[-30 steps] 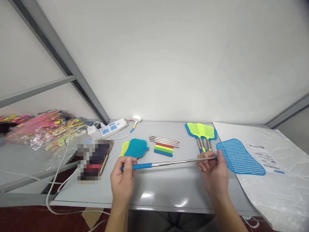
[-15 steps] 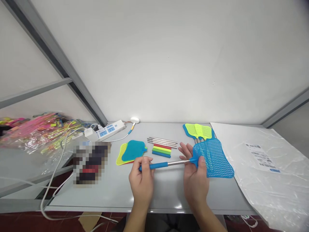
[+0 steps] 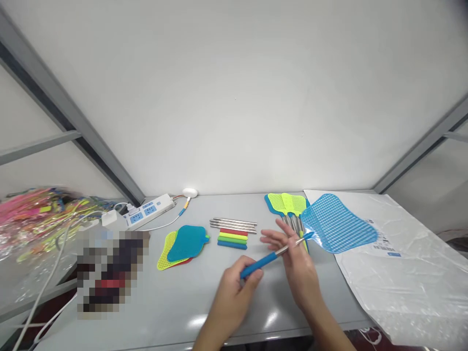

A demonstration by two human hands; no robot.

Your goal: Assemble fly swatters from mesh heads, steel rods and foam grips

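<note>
A blue fly swatter (image 3: 338,224) is held slantwise over the table, its meshed head up and to the right. My left hand (image 3: 232,292) is wrapped round the blue grip at its lower end. Higher up, my right hand (image 3: 302,270) has the metal rod between thumb and forefinger near the neck, its other fingers stretched out. Behind my hands lie several metal rods (image 3: 234,225) and a row of coloured grips (image 3: 233,239) in red, yellow, green and blue. To the left, loose swatter heads (image 3: 188,243) are stacked, a blue one on top.
Several whole swatters (image 3: 283,203), yellow and blue, lie behind my right hand. A large white plastic package (image 3: 402,287) covers the table's right side. At the left are a power strip (image 3: 149,212), white cables, a blurred-out object (image 3: 113,273) and bagged colourful items (image 3: 40,214).
The swatter has turned so its head points further up and right. My left hand has moved right and nearer to me; my right hand now pinches the rod instead of the head's neck.
</note>
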